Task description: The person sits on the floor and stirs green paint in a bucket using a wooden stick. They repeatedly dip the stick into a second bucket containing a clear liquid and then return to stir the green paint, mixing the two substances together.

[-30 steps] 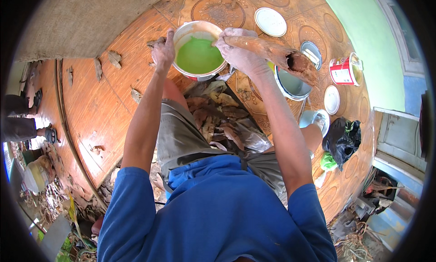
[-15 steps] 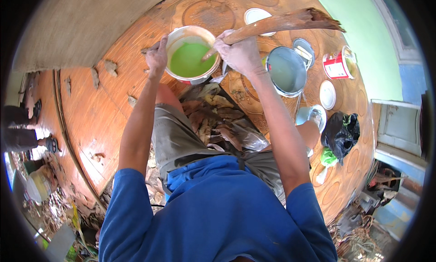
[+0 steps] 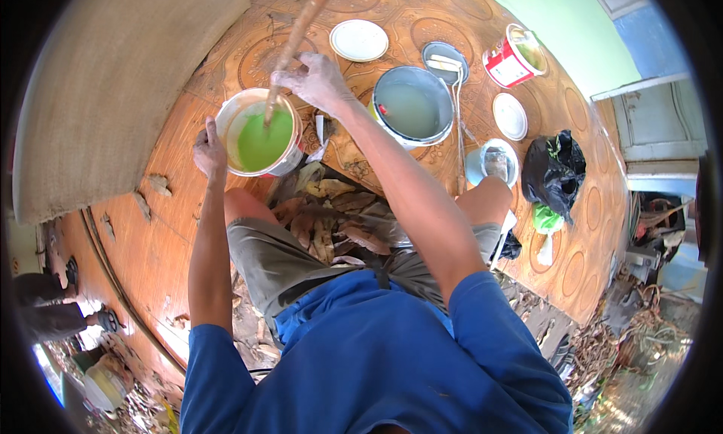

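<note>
My left hand (image 3: 209, 149) grips the left rim of a white bucket (image 3: 291, 160), thumb up at the edge. Inside the bucket lies bright green paint (image 3: 263, 142), with some smeared on the inner wall. My right hand (image 3: 316, 82), dusted whitish, is closed around a long wooden stick (image 3: 295, 39). The stick's lower end dips into the paint; its upper part leans away past the top of the view. To the right of the white bucket stands a dark-rimmed bucket (image 3: 410, 142) of greyish liquid.
Around them sit a white lid (image 3: 359, 40), a dark lid (image 3: 434, 51) with a pale-handled tool, a red-and-white tub (image 3: 508, 67), another white lid (image 3: 510, 116), a light-blue pail (image 3: 474, 169) and a black plastic bag (image 3: 555, 170). Dry leaves (image 3: 361, 237) lie between my legs. Another person's legs (image 3: 53, 321) show at left.
The stick has swung from slanting right to standing steeper, leaning away, with my right hand still around it. My whole view has shifted, so the buckets appear further left and the white one lower.
</note>
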